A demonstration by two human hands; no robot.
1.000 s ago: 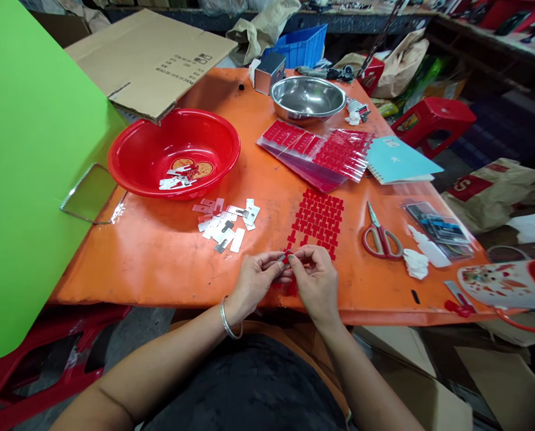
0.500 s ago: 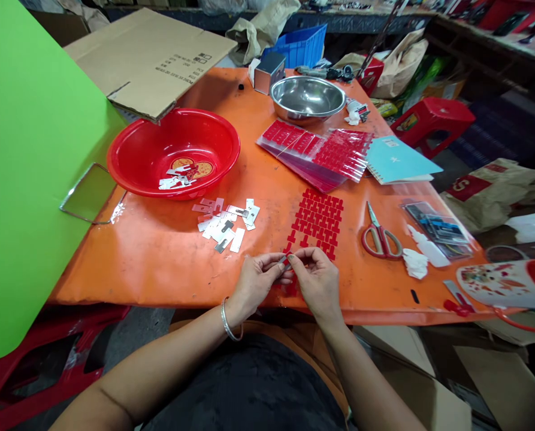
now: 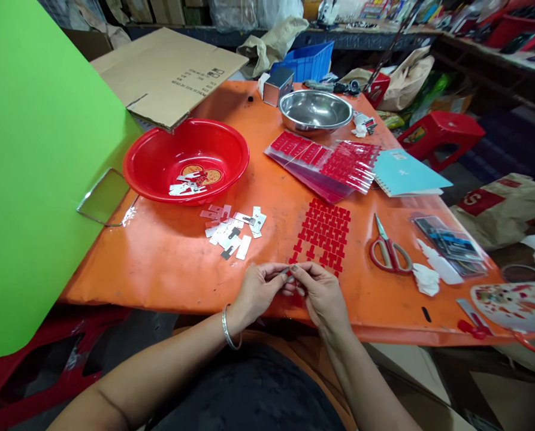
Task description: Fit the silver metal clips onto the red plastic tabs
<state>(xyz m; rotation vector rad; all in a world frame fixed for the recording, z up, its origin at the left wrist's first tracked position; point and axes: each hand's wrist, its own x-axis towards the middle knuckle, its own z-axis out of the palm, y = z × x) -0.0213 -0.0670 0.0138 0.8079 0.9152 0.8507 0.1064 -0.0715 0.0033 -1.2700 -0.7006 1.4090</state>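
Note:
My left hand (image 3: 258, 290) and my right hand (image 3: 323, 293) meet at the near edge of the orange table (image 3: 168, 269). Both pinch one small metal piece (image 3: 286, 272) between thumb and fingertips. Just beyond the fingers lies a sheet of red T-shaped stickers (image 3: 323, 233). To the left is a loose pile of small metal plates (image 3: 231, 230). Behind that stands a red basin (image 3: 186, 158) with a few more plates in it.
Red-handled scissors (image 3: 389, 251) and white scraps lie to the right. Bagged red sticker sheets (image 3: 325, 161), a blue notebook (image 3: 406, 173) and a steel bowl (image 3: 314, 109) sit further back. A green board (image 3: 38, 161) and cardboard (image 3: 168, 69) fill the left. A red stool (image 3: 438, 129) stands beyond.
My hands stay together on the small piece, and the red bit seen between the fingertips earlier no longer shows. The camera has tilted, so everything sits slightly lower and to the right.

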